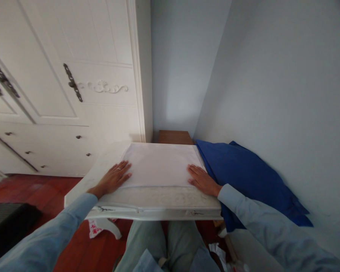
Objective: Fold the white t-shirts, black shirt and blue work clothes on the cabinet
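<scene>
A white cloth (161, 164), folded into a rectangle, lies flat on a white table (158, 198). My left hand (115, 177) rests palm down at the cloth's left edge, its fingers stretched out and a ring on one of them. At the right edge my right hand (202, 178) lies flat too, fingertips on the cloth. Just right of that hand, a blue cloth (243, 177) is heaped on the table's end and hangs over its front edge.
A white wardrobe (110, 113) with dark handles stands behind and left of the table. Behind the table is a brown wooden box-like piece (175, 136). A grey wall (272, 94) closes the right side. On the red floor at left lies a black object (13, 223).
</scene>
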A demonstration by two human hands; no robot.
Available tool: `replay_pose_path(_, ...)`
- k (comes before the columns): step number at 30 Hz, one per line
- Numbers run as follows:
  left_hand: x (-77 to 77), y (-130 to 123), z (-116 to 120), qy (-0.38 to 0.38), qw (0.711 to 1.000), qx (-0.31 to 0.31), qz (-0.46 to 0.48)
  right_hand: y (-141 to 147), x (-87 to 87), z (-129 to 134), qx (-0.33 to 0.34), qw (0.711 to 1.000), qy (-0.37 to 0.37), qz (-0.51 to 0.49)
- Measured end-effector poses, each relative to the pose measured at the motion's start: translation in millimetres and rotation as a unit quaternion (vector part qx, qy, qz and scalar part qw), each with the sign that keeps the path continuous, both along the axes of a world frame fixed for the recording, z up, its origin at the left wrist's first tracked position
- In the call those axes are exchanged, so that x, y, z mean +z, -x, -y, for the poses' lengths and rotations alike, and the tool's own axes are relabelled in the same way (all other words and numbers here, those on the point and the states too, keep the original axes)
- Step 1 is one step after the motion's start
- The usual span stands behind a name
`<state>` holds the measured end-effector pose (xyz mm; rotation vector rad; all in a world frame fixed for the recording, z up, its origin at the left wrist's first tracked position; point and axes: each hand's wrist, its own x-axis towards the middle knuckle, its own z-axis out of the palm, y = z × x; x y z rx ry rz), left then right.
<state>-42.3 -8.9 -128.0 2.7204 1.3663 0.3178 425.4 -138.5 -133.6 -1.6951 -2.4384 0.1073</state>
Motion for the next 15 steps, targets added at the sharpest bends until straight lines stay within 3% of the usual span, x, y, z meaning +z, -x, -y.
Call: replay_pose_path(15, -8.1, 5.8, -6.3, -0.032, 0.999, -0.014, -0.037, -0.4, -6.6, 0.3, -0.001, 1.0, -0.021, 0.003)
